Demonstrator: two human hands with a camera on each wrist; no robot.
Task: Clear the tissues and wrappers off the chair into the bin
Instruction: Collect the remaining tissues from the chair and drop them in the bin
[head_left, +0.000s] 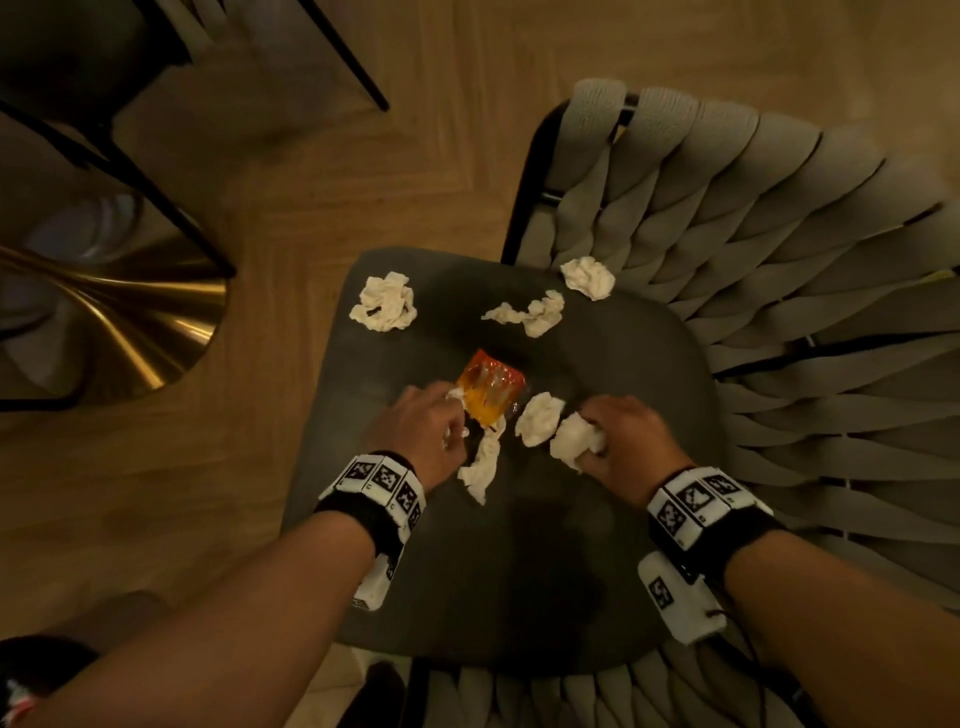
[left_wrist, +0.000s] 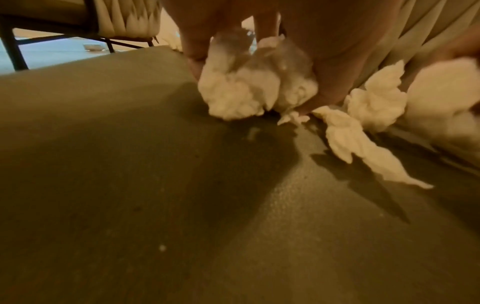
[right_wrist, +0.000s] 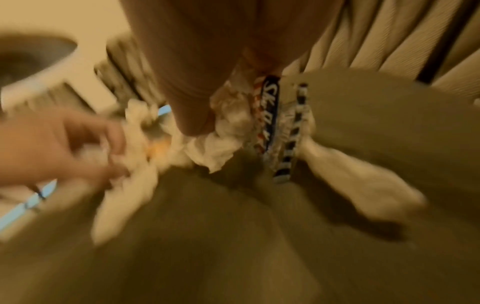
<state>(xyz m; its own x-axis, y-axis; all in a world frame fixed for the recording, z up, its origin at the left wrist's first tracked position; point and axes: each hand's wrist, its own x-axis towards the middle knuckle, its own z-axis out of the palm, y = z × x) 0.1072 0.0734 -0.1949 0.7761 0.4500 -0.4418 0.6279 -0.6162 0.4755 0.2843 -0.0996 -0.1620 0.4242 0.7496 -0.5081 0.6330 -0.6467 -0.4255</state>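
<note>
Both hands reach down onto the chair seat (head_left: 519, 571): left hand (head_left: 423, 434) grips a crumpled tissue (left_wrist: 241, 92), right hand (head_left: 631, 441) clutches a tissue wad (head_left: 574, 441) with a printed wrapper (right_wrist: 270, 115).

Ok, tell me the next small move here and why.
Probably reach the left hand a little forward and gather the orange wrapper into its grip. That hand already holds a tissue right beside it, the right hand is full with a tissue wad, and three more tissues lie farther back on the chair seat.
</note>
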